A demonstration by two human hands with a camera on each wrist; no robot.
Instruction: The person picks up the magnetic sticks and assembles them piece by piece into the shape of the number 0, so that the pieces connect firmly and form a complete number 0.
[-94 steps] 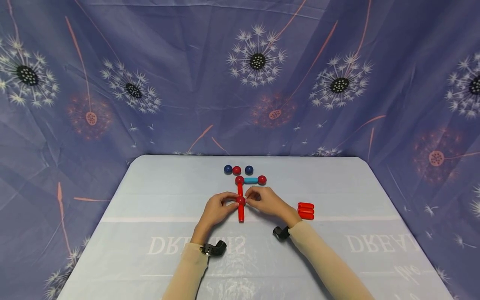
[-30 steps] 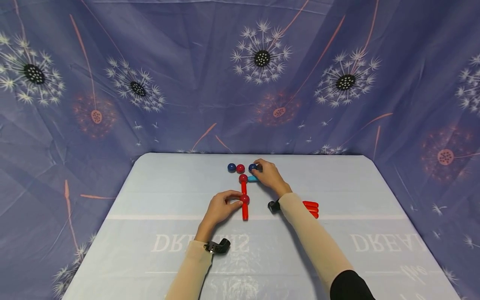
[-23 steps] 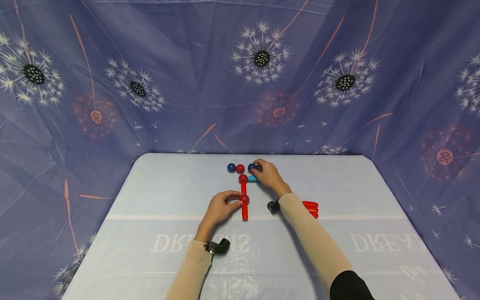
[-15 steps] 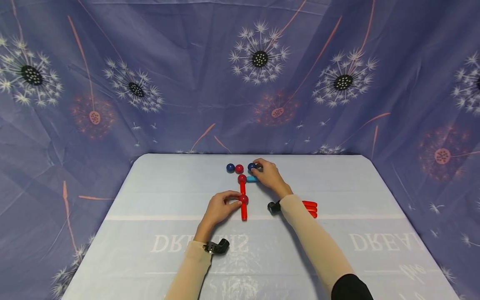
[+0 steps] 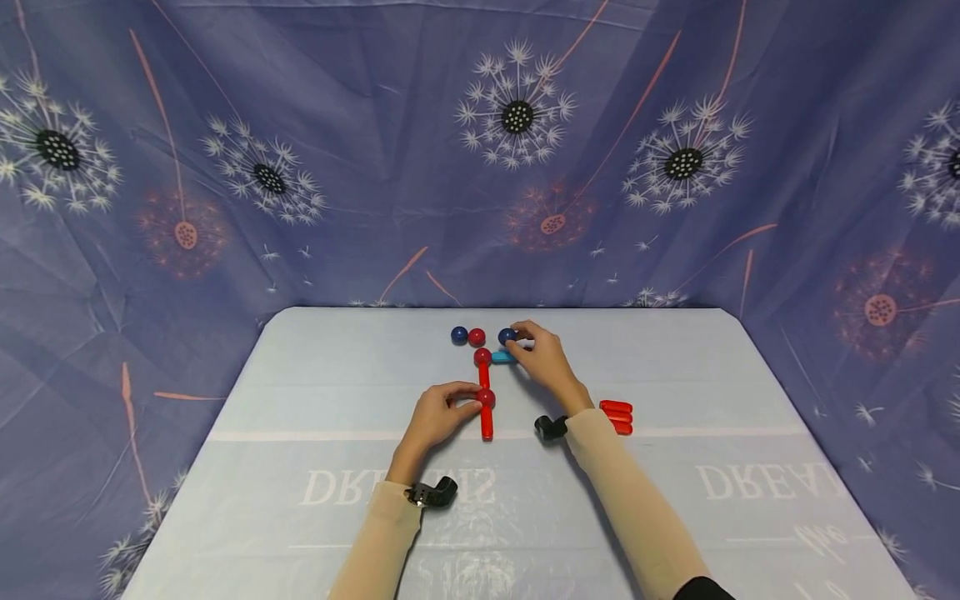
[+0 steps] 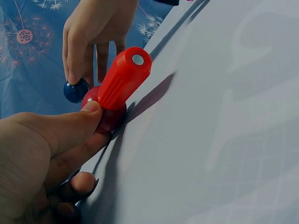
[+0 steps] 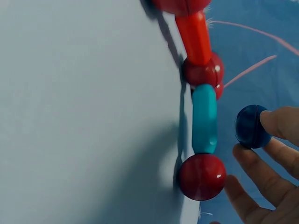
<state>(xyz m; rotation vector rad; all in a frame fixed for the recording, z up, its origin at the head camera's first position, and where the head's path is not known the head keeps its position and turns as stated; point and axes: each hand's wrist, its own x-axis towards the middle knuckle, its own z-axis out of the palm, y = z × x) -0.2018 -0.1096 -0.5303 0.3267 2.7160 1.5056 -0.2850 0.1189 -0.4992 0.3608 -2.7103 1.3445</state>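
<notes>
My left hand (image 5: 438, 414) pinches a red ball (image 5: 486, 398) between thumb and fingertips. From this ball one red rod (image 5: 487, 423) points toward me. Another red rod (image 5: 484, 375) runs away to a second red ball (image 5: 483, 357). A light-blue rod (image 7: 204, 119) joins that ball to a third red ball (image 7: 202, 177), which the right hand hides in the head view. My right hand (image 5: 547, 358) pinches a dark blue ball (image 7: 252, 126) with thumb and fingertips, just behind the light-blue rod and apart from it. A pale magnet-like disc (image 6: 138, 59) shows at the near rod's free end.
A loose dark blue ball (image 5: 459, 336) and a loose red ball (image 5: 477, 337) sit side by side behind the joined pieces. Three red rods (image 5: 616, 417) lie together beyond my right forearm. The white-covered table (image 5: 337, 358) ends at a purple patterned cloth (image 5: 375, 167).
My right hand has left the middle red ball, reached to the back and gripped the dark blue ball, which has just shifted slightly right. The left hand keeps its hold.
</notes>
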